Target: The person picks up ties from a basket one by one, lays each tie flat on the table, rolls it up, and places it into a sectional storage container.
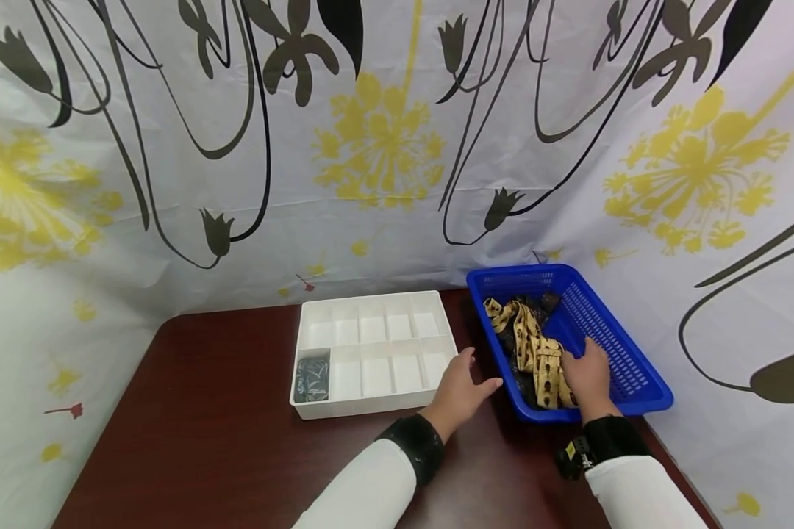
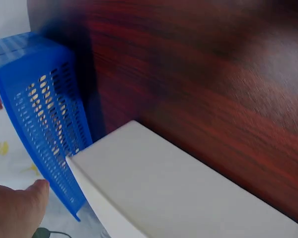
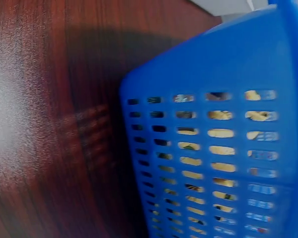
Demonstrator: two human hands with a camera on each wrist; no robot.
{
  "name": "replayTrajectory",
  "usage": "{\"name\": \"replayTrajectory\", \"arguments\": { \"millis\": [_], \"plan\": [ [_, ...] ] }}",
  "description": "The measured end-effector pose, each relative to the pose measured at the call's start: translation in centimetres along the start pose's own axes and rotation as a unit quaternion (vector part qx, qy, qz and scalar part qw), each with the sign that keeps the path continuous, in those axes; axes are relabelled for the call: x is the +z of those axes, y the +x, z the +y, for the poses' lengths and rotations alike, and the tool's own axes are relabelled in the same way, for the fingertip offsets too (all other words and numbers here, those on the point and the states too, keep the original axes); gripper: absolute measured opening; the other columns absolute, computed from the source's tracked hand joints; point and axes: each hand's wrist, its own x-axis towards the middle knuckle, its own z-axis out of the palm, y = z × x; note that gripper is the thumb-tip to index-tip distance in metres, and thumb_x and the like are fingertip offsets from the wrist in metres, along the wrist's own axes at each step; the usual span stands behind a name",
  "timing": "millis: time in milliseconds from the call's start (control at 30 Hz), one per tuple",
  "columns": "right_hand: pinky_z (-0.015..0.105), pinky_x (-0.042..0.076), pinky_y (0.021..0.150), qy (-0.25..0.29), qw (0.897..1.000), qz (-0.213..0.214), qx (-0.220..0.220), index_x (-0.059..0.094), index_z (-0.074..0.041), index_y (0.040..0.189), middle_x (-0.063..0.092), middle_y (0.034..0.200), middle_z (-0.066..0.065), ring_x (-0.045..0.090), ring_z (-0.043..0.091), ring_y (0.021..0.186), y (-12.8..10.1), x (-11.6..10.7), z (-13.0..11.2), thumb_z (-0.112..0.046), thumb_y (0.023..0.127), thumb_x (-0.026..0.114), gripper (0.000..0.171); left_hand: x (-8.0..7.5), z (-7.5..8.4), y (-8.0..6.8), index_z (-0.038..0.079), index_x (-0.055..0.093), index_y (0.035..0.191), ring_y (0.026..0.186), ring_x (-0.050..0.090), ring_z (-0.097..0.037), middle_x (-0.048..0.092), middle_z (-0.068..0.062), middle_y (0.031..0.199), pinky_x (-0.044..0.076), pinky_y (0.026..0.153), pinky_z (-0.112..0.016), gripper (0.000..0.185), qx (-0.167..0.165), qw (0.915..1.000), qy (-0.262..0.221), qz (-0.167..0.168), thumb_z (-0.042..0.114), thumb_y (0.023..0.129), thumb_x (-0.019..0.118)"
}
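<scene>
In the head view, a yellow band with dark spots (image 1: 528, 345), maybe a belt or strap, lies folded in a blue plastic basket (image 1: 618, 345). My right hand (image 1: 589, 375) reaches into the basket and touches the band's right side; the fingertips are partly hidden, so a grip cannot be made out. My left hand (image 1: 459, 389) hovers between the basket and a white divided box (image 1: 370, 408), thumb and fingers apart, holding nothing. Its thumb (image 2: 20, 208) shows near the basket rim in the left wrist view. The right wrist view shows only the basket's slotted wall (image 3: 203, 59) and the table.
A dark packet in clear wrapping (image 1: 312, 378) sits in the box's front left compartment. More dark wrapped items (image 1: 542, 305) lie in the basket around the band. The brown table (image 1: 218, 411) meets a flower-printed curtain (image 1: 291, 169) at the back and sides.
</scene>
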Motion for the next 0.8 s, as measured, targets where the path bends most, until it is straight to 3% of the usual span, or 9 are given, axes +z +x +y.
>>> {"name": "replayTrajectory", "arguments": {
  "millis": [67, 133, 233, 267, 333, 467, 667, 733, 800],
  "plan": [
    [0.044, 0.035, 0.063, -0.022, 0.999, -0.030, 0.011, -0.001, 0.012, 0.148, 0.013, 0.147, 0.042, 0.053, 0.032, 0.077, 0.3, 0.1, 0.3, -0.019, 0.100, 0.036, 0.068, 0.5, 0.1, 0.0, -0.002, 0.042, 0.140, 0.121, 0.053, -0.029, 0.056, -0.017, 0.131, 0.045, 0.099, -0.041, 0.066, -0.015, 0.9999, 0.001, -0.008, 0.030, 0.090, 0.068],
    [0.045, 0.041, 0.062, -0.058, 0.997, -0.052, 0.016, 0.003, 0.018, 0.145, 0.020, 0.141, 0.046, 0.051, 0.034, 0.068, 0.4, 0.2, 0.3, -0.022, 0.099, 0.040, 0.071, 1.0, 0.2, 0.0, -0.002, 0.045, 0.139, 0.118, 0.056, -0.028, 0.059, -0.016, 0.127, 0.047, 0.096, -0.040, 0.062, -0.025, 0.9996, 0.007, -0.015, 0.031, 0.091, 0.066],
    [0.043, 0.042, 0.059, -0.110, 0.991, -0.073, 0.026, 0.048, 0.019, 0.118, 0.055, 0.093, 0.034, 0.049, 0.031, 0.060, 0.6, 0.5, 0.0, -0.029, 0.098, 0.047, 0.052, 1.6, 0.4, 0.0, -0.003, 0.049, 0.135, 0.112, 0.060, -0.028, 0.062, -0.016, 0.122, 0.049, 0.092, -0.038, 0.056, -0.033, 0.9988, 0.023, -0.029, 0.031, 0.093, 0.063],
    [0.041, 0.043, 0.056, -0.122, 0.989, -0.079, 0.028, 0.057, 0.013, 0.098, 0.054, 0.075, 0.025, 0.051, 0.031, 0.059, 0.6, 0.6, -0.1, -0.031, 0.097, 0.050, 0.045, 1.8, 0.5, 0.0, -0.004, 0.050, 0.134, 0.111, 0.061, -0.027, 0.064, -0.016, 0.120, 0.050, 0.092, -0.037, 0.055, -0.033, 0.9985, 0.030, -0.033, 0.032, 0.093, 0.062],
    [0.035, 0.039, 0.049, -0.136, 0.986, -0.087, 0.034, 0.051, -0.004, 0.065, 0.043, 0.056, 0.008, 0.046, 0.022, 0.050, 0.7, 0.9, 0.0, -0.032, 0.095, 0.055, 0.041, 2.2, 0.6, 0.1, -0.004, 0.053, 0.132, 0.110, 0.062, -0.026, 0.066, -0.015, 0.117, 0.050, 0.091, -0.035, 0.054, -0.036, 0.9976, 0.041, -0.043, 0.033, 0.094, 0.062],
    [0.029, 0.035, 0.045, -0.138, 0.982, -0.124, 0.044, 0.042, -0.015, 0.050, 0.034, 0.047, -0.003, 0.037, 0.012, 0.042, 1.0, 1.1, 0.3, -0.029, 0.093, 0.060, 0.049, 3.0, 0.7, 0.3, -0.004, 0.059, 0.125, 0.104, 0.064, -0.022, 0.069, -0.012, 0.109, 0.051, 0.088, -0.032, 0.050, -0.040, 0.9946, 0.072, -0.063, 0.035, 0.094, 0.061],
    [0.032, 0.042, 0.052, -0.120, 0.977, -0.154, 0.081, 0.058, 0.000, 0.071, 0.043, 0.055, 0.007, 0.044, 0.016, 0.049, 1.8, 1.3, 0.5, -0.022, 0.094, 0.056, 0.032, 3.9, 0.8, 0.2, 0.000, 0.064, 0.119, 0.105, 0.063, -0.021, 0.069, -0.010, 0.109, 0.050, 0.087, -0.031, 0.046, -0.060, 0.9913, 0.086, -0.079, 0.038, 0.095, 0.058],
    [0.039, 0.049, 0.064, -0.110, 0.977, -0.160, 0.091, 0.059, 0.014, 0.097, 0.056, 0.077, 0.027, 0.057, 0.031, 0.067, 2.0, 1.5, 0.4, -0.021, 0.094, 0.055, 0.036, 4.2, 0.8, 0.2, 0.000, 0.065, 0.117, 0.103, 0.063, -0.021, 0.068, -0.010, 0.108, 0.050, 0.086, -0.032, 0.045, -0.072, 0.9914, 0.072, -0.082, 0.038, 0.095, 0.058],
    [0.046, 0.049, 0.083, -0.104, 0.977, -0.165, 0.086, 0.047, 0.023, 0.121, 0.051, 0.109, 0.042, 0.057, 0.045, 0.096, 2.1, 1.8, 0.3, -0.021, 0.094, 0.055, 0.052, 4.4, 0.8, 0.2, -0.001, 0.065, 0.115, 0.094, 0.063, -0.020, 0.067, -0.008, 0.100, 0.051, 0.081, -0.033, 0.043, -0.082, 0.9914, 0.057, -0.085, 0.037, 0.095, 0.057]
  ]
}}
